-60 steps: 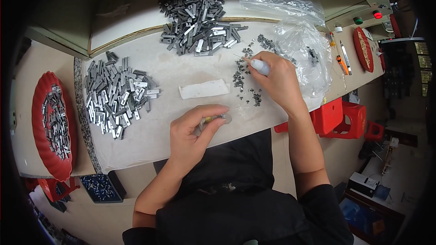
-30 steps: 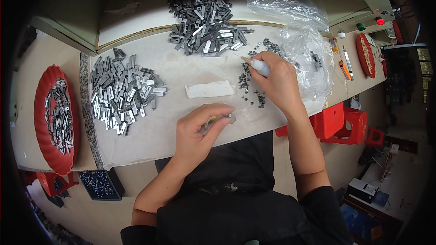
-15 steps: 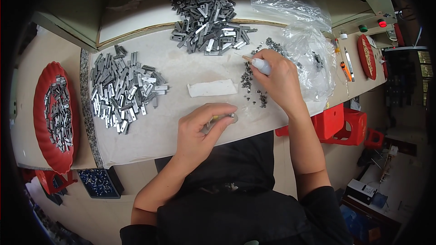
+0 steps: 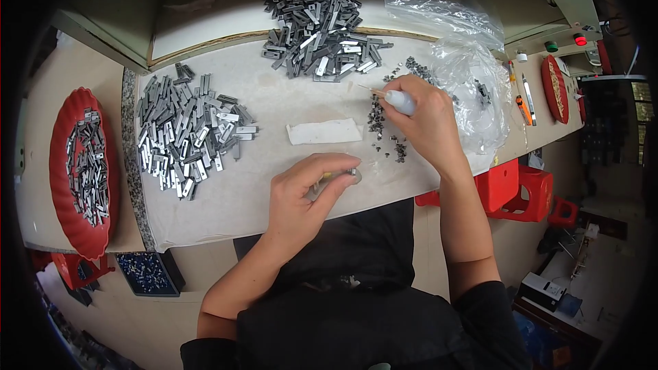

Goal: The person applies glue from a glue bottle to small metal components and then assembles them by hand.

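Note:
My left hand [image 4: 306, 192] rests near the table's front edge, fingers pinched on a small grey metal piece [image 4: 351, 173]. My right hand [image 4: 426, 123] grips a white-handled pick tool [image 4: 395, 99] whose thin tip points left, just above a scatter of small dark screws [image 4: 385, 135]. A white folded strip [image 4: 324, 131] lies between the two hands. A pile of grey metal bars [image 4: 186, 132] lies to the left, another pile [image 4: 319, 27] at the back.
A red tray [image 4: 67, 212] with more metal bars sits far left. Crumpled clear plastic bags [image 4: 466, 62] lie right of my right hand. Red stools [image 4: 521, 188] stand below the table's right edge; a dark box of blue bits [image 4: 146, 273] sits lower left.
The view has shifted slightly. My right hand with the pick tool has stayed over the screws; my left hand keeps its hold on the small piece.

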Available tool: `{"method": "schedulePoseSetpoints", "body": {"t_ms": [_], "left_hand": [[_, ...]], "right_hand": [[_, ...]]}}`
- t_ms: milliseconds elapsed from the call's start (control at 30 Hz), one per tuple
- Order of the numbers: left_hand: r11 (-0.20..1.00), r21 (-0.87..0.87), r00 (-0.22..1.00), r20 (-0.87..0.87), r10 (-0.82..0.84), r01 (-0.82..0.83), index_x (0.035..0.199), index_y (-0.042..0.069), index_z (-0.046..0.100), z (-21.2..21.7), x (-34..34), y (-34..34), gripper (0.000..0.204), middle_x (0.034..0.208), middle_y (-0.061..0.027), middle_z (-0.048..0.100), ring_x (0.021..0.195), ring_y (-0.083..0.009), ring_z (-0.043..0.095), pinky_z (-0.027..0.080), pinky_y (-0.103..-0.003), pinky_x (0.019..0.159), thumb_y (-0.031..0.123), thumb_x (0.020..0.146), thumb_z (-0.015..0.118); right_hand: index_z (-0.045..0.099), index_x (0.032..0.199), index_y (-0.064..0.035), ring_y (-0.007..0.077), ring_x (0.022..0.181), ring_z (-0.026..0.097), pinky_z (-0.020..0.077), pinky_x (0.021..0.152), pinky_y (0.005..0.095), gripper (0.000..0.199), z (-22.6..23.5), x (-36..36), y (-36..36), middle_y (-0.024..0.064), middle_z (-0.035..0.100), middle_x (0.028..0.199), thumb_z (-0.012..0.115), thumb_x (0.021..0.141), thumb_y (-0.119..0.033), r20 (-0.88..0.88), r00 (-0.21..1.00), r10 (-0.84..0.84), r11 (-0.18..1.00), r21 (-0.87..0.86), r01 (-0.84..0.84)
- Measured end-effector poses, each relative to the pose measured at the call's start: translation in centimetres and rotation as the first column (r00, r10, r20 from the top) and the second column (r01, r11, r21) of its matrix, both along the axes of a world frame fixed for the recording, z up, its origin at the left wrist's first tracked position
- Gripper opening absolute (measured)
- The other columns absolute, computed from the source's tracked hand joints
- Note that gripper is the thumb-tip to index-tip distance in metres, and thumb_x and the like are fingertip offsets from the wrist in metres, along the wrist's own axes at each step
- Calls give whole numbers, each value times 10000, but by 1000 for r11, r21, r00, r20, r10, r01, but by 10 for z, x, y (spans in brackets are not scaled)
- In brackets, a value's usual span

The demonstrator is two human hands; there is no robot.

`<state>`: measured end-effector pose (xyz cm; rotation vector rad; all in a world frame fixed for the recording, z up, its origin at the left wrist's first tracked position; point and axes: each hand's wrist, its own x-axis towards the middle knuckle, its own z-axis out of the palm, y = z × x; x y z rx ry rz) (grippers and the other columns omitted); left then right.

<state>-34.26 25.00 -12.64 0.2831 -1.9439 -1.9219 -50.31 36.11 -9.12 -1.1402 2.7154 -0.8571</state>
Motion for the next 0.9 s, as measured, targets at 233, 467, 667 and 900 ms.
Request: {"method": "schedulePoseSetpoints", "body": {"t_ms": [233, 467, 667, 900], "left_hand": [[1000, -8, 1000, 26, 5, -5, 899, 19, 620, 0, 0, 0, 161, 856, -85, 625, 776, -161, 600, 455, -247, 681, 20, 738, 621], [998, -56, 999, 26, 22, -21, 905, 24, 623, 3, -1, 1, 174, 843, -82, 620, 772, -171, 604, 461, -253, 669, 17, 731, 624], [995, -98, 1000, 8, 24, -24, 905, 27, 624, 3, -1, 1, 179, 840, -83, 617, 755, -174, 603, 464, -254, 645, 10, 728, 624], [983, -169, 998, -23, 65, -68, 894, 22, 629, 1, -2, 4, 194, 815, -91, 607, 715, -183, 595, 464, -264, 603, -29, 707, 623]], "right_hand": [[578, 764, -18, 245, 672, 579, 449, 611, 286, 138, 21, 35, 16, 84, 577, 722, 647, 645, -26, 357, 895, 268, 953, -237, -191], [593, 750, 2, 140, 650, 552, 425, 596, 237, 137, 23, 46, 15, 64, 563, 696, 620, 620, 38, 410, 871, 271, 952, -247, -180], [587, 745, -2, 158, 631, 563, 434, 587, 244, 152, 22, 47, 14, 64, 560, 680, 618, 602, 39, 350, 893, 284, 950, -228, -213], [581, 747, -5, 177, 606, 562, 432, 558, 253, 162, 22, 46, 14, 67, 557, 667, 625, 597, 38, 278, 907, 316, 942, -203, -266]]}}
